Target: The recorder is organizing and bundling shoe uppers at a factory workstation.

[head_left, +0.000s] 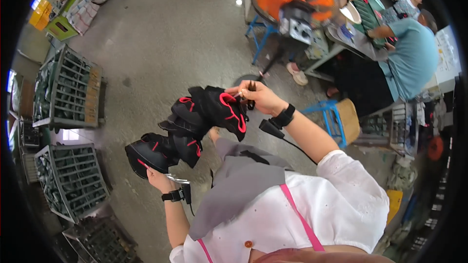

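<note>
Overlapping black, red-edged shoe uppers (187,121) hang above the floor (151,58), number unclear. The left hand (159,180) grips their near left end, fingers partly hidden; the right hand (263,99) pinches the far right end and an indistinct dark object (251,92).

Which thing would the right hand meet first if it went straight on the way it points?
Most likely the black, red-edged piece just left of the right hand; its fingers seem to touch it, though depth is unclear.
</note>
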Motion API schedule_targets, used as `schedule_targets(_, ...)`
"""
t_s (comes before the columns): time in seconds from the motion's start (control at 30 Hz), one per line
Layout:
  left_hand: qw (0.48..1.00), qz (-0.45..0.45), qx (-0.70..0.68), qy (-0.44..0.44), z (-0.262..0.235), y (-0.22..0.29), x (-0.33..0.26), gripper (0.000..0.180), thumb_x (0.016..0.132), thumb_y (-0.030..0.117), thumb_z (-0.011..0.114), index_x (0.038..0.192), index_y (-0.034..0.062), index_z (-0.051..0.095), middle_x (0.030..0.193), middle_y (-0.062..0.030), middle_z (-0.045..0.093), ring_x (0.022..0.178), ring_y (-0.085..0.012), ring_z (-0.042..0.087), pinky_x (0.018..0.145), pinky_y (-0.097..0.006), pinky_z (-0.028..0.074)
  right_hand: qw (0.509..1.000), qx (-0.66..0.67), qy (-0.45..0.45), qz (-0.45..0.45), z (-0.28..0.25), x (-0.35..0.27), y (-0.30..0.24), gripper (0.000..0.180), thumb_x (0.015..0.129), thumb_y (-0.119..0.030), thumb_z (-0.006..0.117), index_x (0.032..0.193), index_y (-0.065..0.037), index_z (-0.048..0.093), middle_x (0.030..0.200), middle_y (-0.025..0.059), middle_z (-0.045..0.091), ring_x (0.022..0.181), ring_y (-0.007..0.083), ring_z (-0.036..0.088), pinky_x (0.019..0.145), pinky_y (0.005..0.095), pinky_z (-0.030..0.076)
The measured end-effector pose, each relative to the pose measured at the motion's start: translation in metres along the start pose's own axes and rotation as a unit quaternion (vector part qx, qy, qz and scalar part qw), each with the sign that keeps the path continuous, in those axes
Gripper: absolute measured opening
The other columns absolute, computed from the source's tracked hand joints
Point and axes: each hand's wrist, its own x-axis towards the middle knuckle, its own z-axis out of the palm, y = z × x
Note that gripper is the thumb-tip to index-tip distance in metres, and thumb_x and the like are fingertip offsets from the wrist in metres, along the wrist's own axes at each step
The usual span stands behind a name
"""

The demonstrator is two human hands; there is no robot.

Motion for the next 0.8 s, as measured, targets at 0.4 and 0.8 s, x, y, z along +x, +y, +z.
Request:
schedule_targets(0.4,0.954,0.003,-0.297,-0.049,0.206,0.207,0.334,0.025,0.086,0.019,0.045,0.096,0.0001,0.056,0.098,-0.0069,0.059,0.089,-0.0186,0.057,0.082,-0.031,0.046,0.963,0.211,-0.099,-0.136,0.03,0.365,-0.159,0.008,0.088,-0.014,0.05,0.083,-0.008,0.051,0.092,0.0102,0.059,0.077,0.013,0.054,0.072,0.0269,0.044)
schedule_targets(0.8,0.804,0.037,-0.396,-0.443,0.481,0.238,0.618,0.013,0.082,0.017,0.054,0.09,0.007,0.059,0.081,-0.0041,0.061,0.063,-0.0147,0.054,0.051,-0.025,0.043,0.872,0.343,-0.168,-0.305,-0.051,0.615,-0.213,0.038,0.085,-0.013,0.036,0.119,0.0,0.047,0.119,0.0147,0.052,0.108,0.0289,0.051,0.097,0.0411,0.037)
